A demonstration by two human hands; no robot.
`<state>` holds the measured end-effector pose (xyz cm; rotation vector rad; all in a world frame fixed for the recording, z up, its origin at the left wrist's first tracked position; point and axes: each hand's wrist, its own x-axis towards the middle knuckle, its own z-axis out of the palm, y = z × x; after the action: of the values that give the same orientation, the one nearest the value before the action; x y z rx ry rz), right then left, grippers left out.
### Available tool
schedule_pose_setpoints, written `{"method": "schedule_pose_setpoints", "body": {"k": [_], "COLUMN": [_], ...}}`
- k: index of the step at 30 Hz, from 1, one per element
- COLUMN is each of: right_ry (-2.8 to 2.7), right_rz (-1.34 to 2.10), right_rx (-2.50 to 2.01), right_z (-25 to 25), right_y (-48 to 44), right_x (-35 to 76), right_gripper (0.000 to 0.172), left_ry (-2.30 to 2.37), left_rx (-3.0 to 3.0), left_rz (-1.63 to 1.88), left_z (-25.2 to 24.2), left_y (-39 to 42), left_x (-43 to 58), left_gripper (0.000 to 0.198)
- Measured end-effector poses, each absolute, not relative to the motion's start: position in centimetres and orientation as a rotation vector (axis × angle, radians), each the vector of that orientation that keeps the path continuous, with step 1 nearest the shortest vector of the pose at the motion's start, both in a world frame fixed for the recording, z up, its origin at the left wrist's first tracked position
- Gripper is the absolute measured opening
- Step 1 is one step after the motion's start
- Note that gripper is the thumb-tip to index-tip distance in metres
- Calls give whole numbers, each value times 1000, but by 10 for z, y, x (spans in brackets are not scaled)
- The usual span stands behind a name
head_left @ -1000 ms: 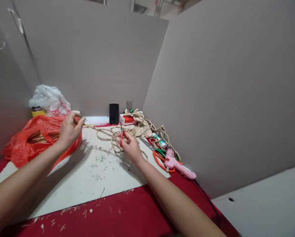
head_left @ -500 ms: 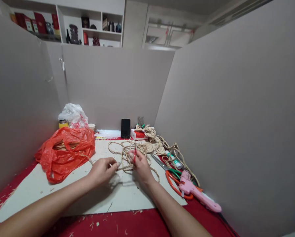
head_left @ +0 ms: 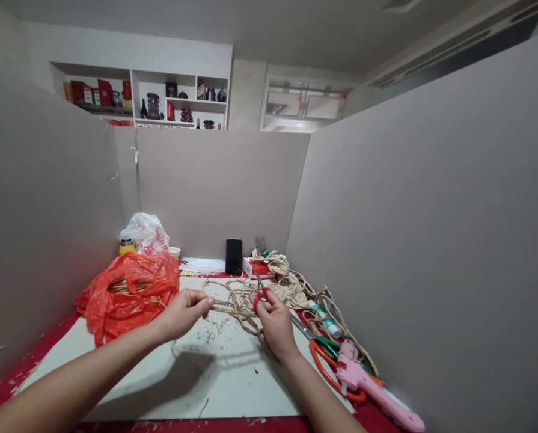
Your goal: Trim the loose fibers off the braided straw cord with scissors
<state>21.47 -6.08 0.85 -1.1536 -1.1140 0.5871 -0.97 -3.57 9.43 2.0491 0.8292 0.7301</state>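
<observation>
Over the board (head_left: 160,385), twine (head_left: 239,304) is pinched taut by the left hand (head_left: 183,314) (steadying it for the blades); snips (head_left: 258,296) are gripped by the right hand (head_left: 275,325).

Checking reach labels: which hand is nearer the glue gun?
Right. The right hand, gripping snips, is just up and left of the glue gun. The left hand, pinching rope, is farther left, by the red bag.

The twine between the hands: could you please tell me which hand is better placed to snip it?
Right, probably: the right hand grips the red-handled cutters beside the twine, while the left hand only pinches a strand, holding it raised.
</observation>
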Motion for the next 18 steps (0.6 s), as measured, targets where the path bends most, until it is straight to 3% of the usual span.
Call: {"method": "schedule_pose_setpoints", "body": {"k": [15,18], "right_ry": [-1127,-1174], "right_rz": [208,164], "right_rx": [-1249,-1223], "right_z": [53,70], "right_y": [-53,-51], "right_x": [272,263], "right_gripper": [30,29], "left_ry": [1099,1178], "left_rx": [2209,2241], "left_rz": [800,845], "left_z": [118,119], "left_y": [9,21], "left_x": [-99,-97], "left_gripper": [40,29]}}
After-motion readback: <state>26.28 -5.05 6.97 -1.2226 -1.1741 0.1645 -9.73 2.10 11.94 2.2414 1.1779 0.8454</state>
